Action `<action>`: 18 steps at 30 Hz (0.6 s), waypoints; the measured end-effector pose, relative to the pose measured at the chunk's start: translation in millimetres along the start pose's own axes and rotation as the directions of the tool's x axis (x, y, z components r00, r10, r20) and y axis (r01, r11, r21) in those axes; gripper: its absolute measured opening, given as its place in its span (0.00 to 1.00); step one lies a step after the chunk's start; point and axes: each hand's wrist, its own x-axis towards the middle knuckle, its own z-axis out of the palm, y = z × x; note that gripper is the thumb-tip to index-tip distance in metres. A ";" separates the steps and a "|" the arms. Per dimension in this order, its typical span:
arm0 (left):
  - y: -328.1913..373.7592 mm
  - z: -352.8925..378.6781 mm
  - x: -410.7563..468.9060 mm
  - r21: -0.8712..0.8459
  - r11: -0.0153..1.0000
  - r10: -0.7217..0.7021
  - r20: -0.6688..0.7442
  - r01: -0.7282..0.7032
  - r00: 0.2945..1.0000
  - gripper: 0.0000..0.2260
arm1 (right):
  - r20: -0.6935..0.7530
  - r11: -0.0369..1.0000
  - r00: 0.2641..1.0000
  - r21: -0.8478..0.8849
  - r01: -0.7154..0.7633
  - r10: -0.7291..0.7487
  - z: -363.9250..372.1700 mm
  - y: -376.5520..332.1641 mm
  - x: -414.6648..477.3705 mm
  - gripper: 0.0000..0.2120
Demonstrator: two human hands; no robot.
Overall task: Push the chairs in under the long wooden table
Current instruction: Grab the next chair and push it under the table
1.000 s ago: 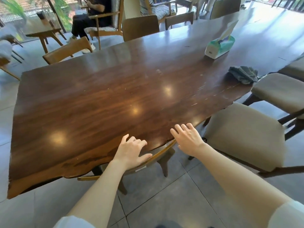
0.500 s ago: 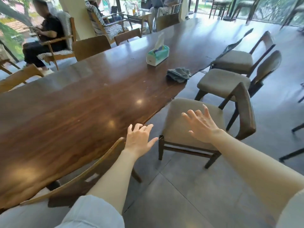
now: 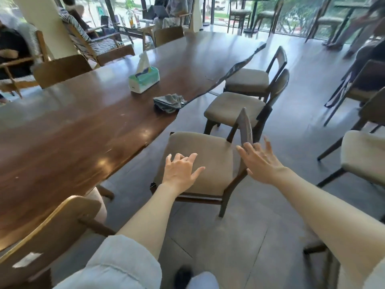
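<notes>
Far left, a light wooden chair [image 3: 48, 232] sits tucked at the long wooden table [image 3: 68, 138], its back cut off by the bottom edge of the view. On the tabletop, a tissue box [image 3: 144, 80] stands upright, and a crumpled grey cloth [image 3: 169, 102] lies near the table's edge. Centre now: the left hand [image 3: 179, 173] hovers over the cushion of the nearest padded chair [image 3: 200, 161], fingers spread, holding nothing; contact with the cushion is hard to judge. That chair stands pulled out, just beside the table edge, seat not under it. The right hand [image 3: 261, 161], fingers splayed, is at the chair's backrest, fingertips overlapping its lower end; whether they touch cannot be told. Behind, two more padded chairs [image 3: 235, 107] stand out from the table too. Far right, another seat [image 3: 363, 155] is cut off by the frame, and the background is blurred.
</notes>
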 end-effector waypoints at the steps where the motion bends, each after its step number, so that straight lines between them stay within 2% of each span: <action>1: 7.5 1.8 9.3 -0.017 1.000 -0.002 -0.001 0.002 1.000 0.25 | 0.012 1.000 1.000 0.012 -0.004 0.004 5.2 11.5 0.8 0.36; 4: 29.5 10.7 43.7 -0.054 0.999 0.005 0.003 -0.005 1.000 0.25 | 0.070 1.000 0.997 0.006 0.012 -0.013 21.8 46.7 13.3 0.36; 9: 55.5 26.2 114.2 -0.095 0.995 -0.012 0.010 0.013 1.000 0.24 | 0.088 0.997 0.993 -0.013 0.080 -0.079 42.1 104.4 63.2 0.38; 11: 63.7 28.5 140.9 -0.130 0.991 -0.038 0.053 0.044 0.998 0.24 | 0.134 0.992 0.983 -0.028 0.127 -0.122 44.4 123.1 83.7 0.38; 15: 77.1 39.8 195.7 -0.167 0.984 -0.050 0.121 0.070 0.991 0.25 | 0.083 0.982 0.982 -0.062 0.176 -0.171 58.4 160.3 134.1 0.38; 18: 90.8 52.7 221.2 -0.208 0.973 -0.067 0.166 0.102 0.984 0.25 | 0.134 0.972 0.968 -0.074 0.222 -0.211 68.3 180.7 161.2 0.37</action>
